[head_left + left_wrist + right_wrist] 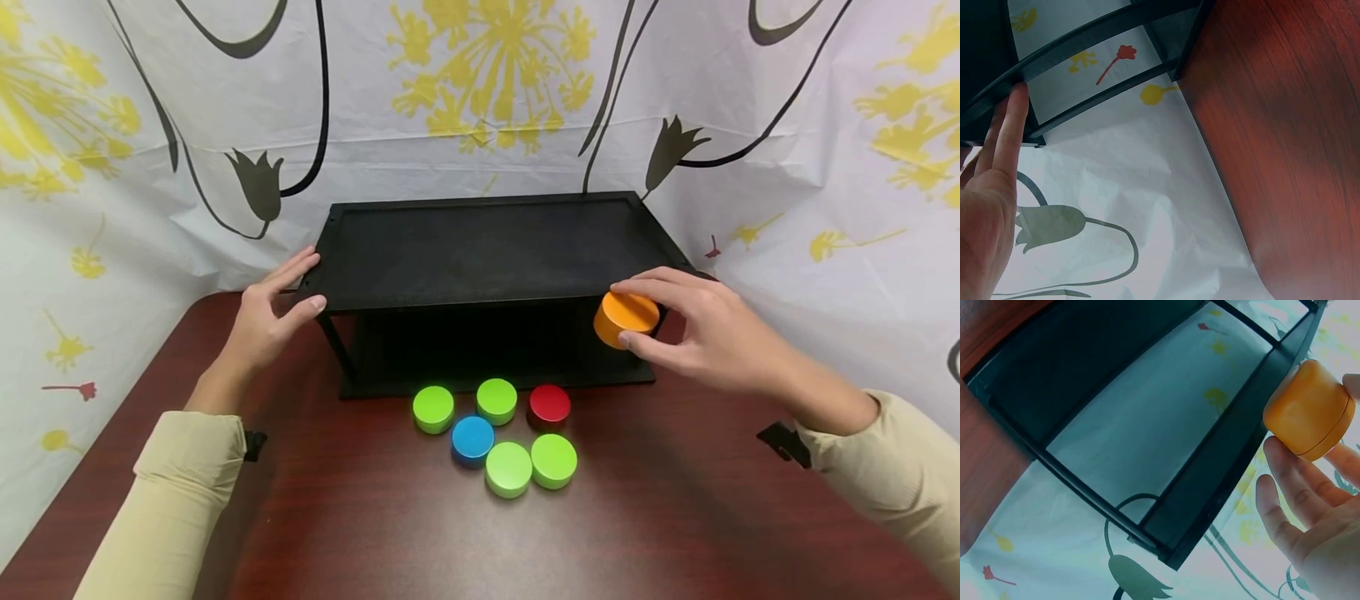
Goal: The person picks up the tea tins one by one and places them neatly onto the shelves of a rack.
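My right hand pinches an orange round container between thumb and fingers, at the front right corner of a black two-tier shelf. In the right wrist view the orange container shows a seam near one end, with the shelf frame behind it. My left hand rests against the shelf's left end, thumb on the top's front corner, fingers straight along the side. The left wrist view shows the fingers touching the black frame.
In front of the shelf stand several green round containers, a blue one and a red one on the dark red wooden table. A white flower-patterned cloth hangs behind and at both sides.
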